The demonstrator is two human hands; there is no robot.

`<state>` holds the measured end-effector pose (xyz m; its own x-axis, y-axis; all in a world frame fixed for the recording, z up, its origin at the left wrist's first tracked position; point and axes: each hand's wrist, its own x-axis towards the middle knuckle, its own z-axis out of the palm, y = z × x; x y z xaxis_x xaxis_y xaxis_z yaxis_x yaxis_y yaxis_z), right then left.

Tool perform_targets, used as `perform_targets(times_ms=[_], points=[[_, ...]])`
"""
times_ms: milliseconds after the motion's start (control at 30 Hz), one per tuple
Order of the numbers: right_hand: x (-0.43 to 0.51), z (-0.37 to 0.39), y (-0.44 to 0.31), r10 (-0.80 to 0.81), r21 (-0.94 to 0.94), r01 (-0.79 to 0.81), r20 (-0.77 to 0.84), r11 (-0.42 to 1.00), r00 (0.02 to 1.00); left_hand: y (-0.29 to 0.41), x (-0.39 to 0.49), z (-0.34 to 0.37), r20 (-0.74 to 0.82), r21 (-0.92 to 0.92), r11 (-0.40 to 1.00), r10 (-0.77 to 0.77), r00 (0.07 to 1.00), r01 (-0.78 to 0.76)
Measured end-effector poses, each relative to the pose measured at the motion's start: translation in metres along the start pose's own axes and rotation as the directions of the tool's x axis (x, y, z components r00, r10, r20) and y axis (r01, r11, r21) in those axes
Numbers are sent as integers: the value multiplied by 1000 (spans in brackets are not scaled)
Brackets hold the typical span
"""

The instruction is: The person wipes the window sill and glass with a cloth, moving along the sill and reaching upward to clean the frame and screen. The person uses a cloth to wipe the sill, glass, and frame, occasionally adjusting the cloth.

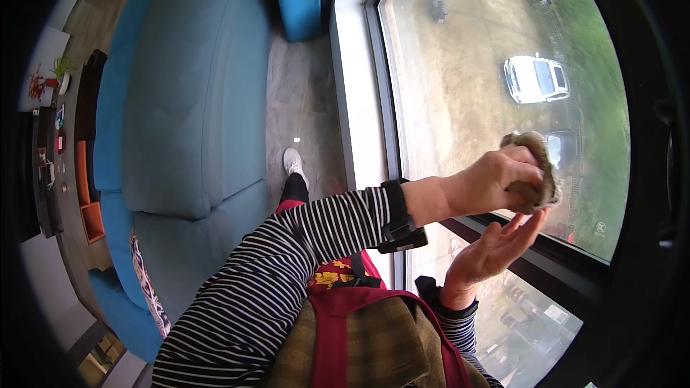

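My left hand [498, 180] grips a folded brown-grey cloth [533, 144] and holds it at the large window pane [458, 97]. Whether the cloth presses on the glass all over cannot be told. Below it, my right hand [493, 256] is raised with fingers apart and nothing in it. Its fingertips are close to the cloth's lower edge, perhaps touching it. Behind this hand runs the dark window bar [566, 253], with a lower pane [517, 307] beneath. Both wrists wear black straps over striped sleeves.
A white sill [358, 118] runs along the window. To the left stands a long grey-blue sofa [172, 91], and a bright blue upholstered piece [296, 0] is at the top. My white shoe [292, 160] is on the grey floor [302, 86] between sofa and sill. Outside, a white car [536, 80] is parked.
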<state>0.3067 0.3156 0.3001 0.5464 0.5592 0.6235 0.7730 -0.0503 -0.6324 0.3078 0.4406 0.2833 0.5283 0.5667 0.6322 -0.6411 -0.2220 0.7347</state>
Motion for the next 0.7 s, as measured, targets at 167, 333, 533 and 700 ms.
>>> perform_targets(times_ms=[167,333,533,700], points=[[1,1,-7,93,10,-95,84,995,992,-25,-23,-12,49,65,981,-184,982,181],[37,-5,-19,-83,-58,79,-76,995,994,-33,-45,-18,101,-79,827,-550,829,557],[57,-31,-51,-234,-113,214,-210,970,949,22,-26,25,150,-105,940,-307,940,324],[40,-43,-64,-193,-64,183,-245,981,950,48,10,36,176,-214,977,56,983,-18]])
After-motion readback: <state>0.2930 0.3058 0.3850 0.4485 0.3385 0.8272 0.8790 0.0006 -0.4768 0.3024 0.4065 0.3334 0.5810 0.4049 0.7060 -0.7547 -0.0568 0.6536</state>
